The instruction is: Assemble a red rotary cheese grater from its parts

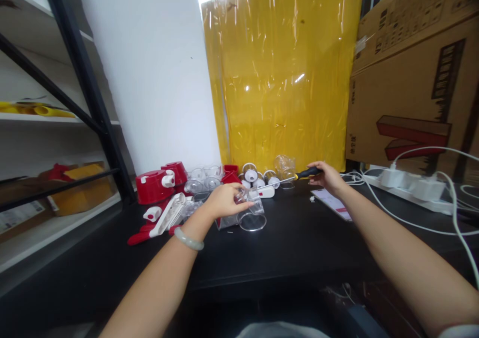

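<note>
My left hand (229, 200) is closed around a clear plastic part (256, 204) above the middle of the black table. In my right hand (326, 176) is a screwdriver (309, 172) with a black and yellow handle, held by the fingers. Its long metal shaft points left, and the tip reaches the clear part near my left fingers; whether it touches a screw I cannot tell. Just below that part stands a clear round rim (253, 222). Behind my hands lie several silver cylinders with white ends (250, 173) and a red plastic part (230, 172).
Red housings (151, 186), white handle pieces (170, 213) and clear cups (204, 178) are grouped at the left. A phone (331, 203) lies under my right forearm. White cables run from a power strip (415, 191) at the right, before a large cardboard box (411, 79).
</note>
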Tool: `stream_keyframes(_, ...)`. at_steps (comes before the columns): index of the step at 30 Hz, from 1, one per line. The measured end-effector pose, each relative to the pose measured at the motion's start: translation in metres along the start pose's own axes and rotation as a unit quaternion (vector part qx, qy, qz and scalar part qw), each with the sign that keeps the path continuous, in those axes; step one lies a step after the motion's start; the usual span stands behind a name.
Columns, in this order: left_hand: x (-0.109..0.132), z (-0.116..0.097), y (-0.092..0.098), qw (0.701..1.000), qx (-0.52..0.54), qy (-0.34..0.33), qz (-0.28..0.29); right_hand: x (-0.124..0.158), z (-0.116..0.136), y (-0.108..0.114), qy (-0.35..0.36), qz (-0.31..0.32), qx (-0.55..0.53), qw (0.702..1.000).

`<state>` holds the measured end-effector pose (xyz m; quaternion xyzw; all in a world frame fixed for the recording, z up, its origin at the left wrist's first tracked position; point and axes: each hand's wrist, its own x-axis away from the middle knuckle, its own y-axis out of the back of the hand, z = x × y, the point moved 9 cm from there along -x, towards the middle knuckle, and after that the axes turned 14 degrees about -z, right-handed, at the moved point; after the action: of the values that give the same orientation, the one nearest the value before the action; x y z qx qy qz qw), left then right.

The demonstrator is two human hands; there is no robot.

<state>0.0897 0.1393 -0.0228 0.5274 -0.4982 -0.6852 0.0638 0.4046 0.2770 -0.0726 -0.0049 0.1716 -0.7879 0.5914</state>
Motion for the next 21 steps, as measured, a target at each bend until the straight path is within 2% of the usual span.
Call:
stream_keyframes(8, 0.0004, -0.0002, 0.0014, 1.000, 0.006, -0.001, -0.007, -0.0002, 0.0078, 0.0006, 0.089, 0.004, 0.072, 0.993)
stream_keyframes(10, 0.0004, 0.0000, 0.0011, 1.000, 0.006, 0.000, -0.007, 0.0001, 0.0063, 0.0001, 0.073, 0.002, 0.079, 0.994)
stream_keyframes(14, 0.0002, 0.0011, 0.0008, 1.000, 0.002, 0.000, -0.011, 0.0010, -0.0009, -0.0005, -0.010, -0.006, 0.026, 1.000)
stream_keyframes(17, 0.0002, 0.0008, 0.0005, 1.000, 0.002, -0.003, -0.010, 0.0022, 0.0035, -0.0021, -0.002, 0.001, -0.014, 1.000)
stream_keyframes(21, 0.0001, 0.0007, 0.0004, 1.000, 0.008, -0.001, -0.007, 0.0014, 0.0039, 0.0003, 0.026, -0.004, 0.010, 1.000)
